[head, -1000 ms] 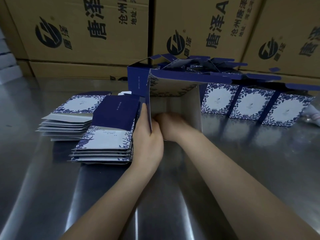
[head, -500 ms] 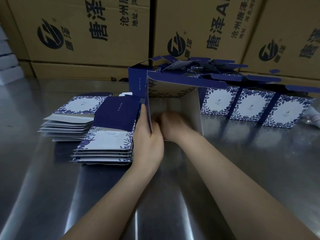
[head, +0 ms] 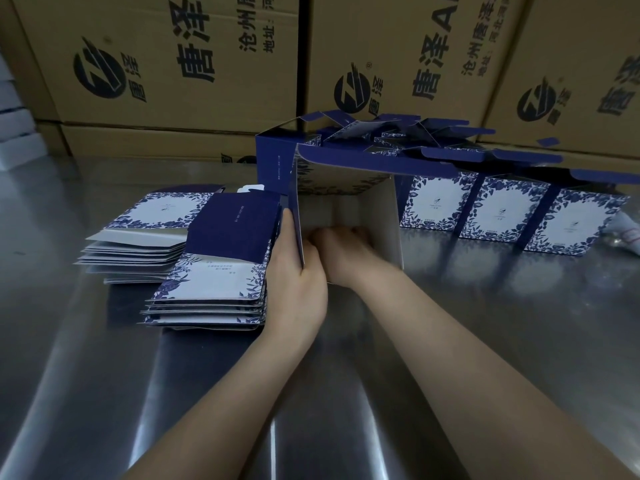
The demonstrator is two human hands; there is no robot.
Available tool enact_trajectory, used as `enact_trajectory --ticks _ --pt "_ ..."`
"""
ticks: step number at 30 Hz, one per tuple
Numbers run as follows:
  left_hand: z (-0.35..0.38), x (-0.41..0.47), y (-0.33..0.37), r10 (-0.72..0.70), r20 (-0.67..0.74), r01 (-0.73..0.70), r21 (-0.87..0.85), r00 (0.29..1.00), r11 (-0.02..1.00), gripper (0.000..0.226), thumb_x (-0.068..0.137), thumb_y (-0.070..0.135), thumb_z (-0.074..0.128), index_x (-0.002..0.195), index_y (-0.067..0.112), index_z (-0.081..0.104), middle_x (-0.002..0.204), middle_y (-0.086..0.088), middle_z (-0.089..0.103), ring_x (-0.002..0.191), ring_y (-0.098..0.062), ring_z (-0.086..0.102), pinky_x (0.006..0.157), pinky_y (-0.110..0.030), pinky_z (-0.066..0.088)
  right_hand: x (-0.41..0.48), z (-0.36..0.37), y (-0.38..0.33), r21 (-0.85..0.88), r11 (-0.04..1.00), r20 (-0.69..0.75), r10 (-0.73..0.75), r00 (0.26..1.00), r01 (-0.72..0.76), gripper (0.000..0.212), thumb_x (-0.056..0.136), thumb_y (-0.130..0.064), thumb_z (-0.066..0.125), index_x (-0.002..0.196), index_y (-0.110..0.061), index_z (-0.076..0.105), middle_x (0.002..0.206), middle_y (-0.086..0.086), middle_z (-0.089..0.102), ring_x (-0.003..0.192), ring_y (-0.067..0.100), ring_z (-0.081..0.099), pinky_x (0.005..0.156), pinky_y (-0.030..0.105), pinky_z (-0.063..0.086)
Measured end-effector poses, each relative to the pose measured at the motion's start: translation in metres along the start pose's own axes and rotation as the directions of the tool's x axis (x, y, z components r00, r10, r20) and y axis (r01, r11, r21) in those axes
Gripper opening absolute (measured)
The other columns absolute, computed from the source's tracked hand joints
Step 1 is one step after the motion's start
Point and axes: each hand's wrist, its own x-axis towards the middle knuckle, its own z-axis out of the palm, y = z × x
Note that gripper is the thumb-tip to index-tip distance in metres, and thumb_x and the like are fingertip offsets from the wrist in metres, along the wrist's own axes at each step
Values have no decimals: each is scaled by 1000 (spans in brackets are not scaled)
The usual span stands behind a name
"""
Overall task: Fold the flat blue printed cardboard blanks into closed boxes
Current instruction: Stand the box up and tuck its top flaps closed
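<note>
An erected blue floral box (head: 346, 181) lies on its side on the steel table, its open end facing me. My left hand (head: 298, 271) grips the box's left wall at the near edge, fingers outside and thumb inside. My right hand (head: 343, 251) reaches into the opening, with its fingers against the far inner flaps; their shape is hidden. Left of the box lie two stacks of flat blue printed blanks (head: 211, 271), (head: 145, 237).
A row of erected boxes with open top flaps (head: 498, 209) stands behind and to the right. Large brown shipping cartons (head: 173, 64) wall off the back. The shiny steel table (head: 485, 323) stretches in front. A white object (head: 627, 233) lies at the right edge.
The box has tipped slightly, its top flap raised a little. My right hand has shifted a bit inside the opening. My left hand keeps its grip.
</note>
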Motion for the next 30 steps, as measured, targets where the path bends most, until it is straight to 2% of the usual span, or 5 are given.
enact_trajectory --ticks 11,18,22,26,30 --pt "1 0 0 20 13 -20 23 1000 1000 49 101 15 35 150 17 38 148 -8 49 138 -24 42 114 -48 35 7 1 7 189 981 33 -44 998 37 24 98 -29 47 104 -14 65 115 12 59 102 30 59 89 39 48" --pt "-3 2 2 8 -14 -8 21 1000 1000 49 101 13 34 150 15 38 144 -10 50 134 -26 44 112 -49 37 -6 -19 -10 456 888 -293 83 953 63 31 95 -10 45 116 -13 68 116 9 68 105 25 61 88 31 49" --pt "-5 5 3 -17 -14 16 -31 1000 999 46 100 14 35 146 12 42 142 -11 53 133 -27 46 111 -50 38 -34 -36 -21 519 837 -560 179 809 174 34 86 -1 45 100 -16 73 103 0 72 99 16 62 79 18 42" --pt "-6 7 5 -39 -39 36 -67 998 997 46 99 13 36 145 11 44 144 -11 52 135 -28 44 112 -50 35 -66 -55 -17 613 601 -724 170 668 513 34 75 6 41 70 -11 70 71 1 70 71 13 67 71 37 56" --pt "-8 7 7 -30 -27 27 -118 999 993 50 100 16 37 150 20 40 148 0 49 138 -19 42 115 -46 34 -77 -62 8 497 535 -864 232 447 683 34 71 13 38 66 -6 65 61 6 63 56 17 59 53 32 51"
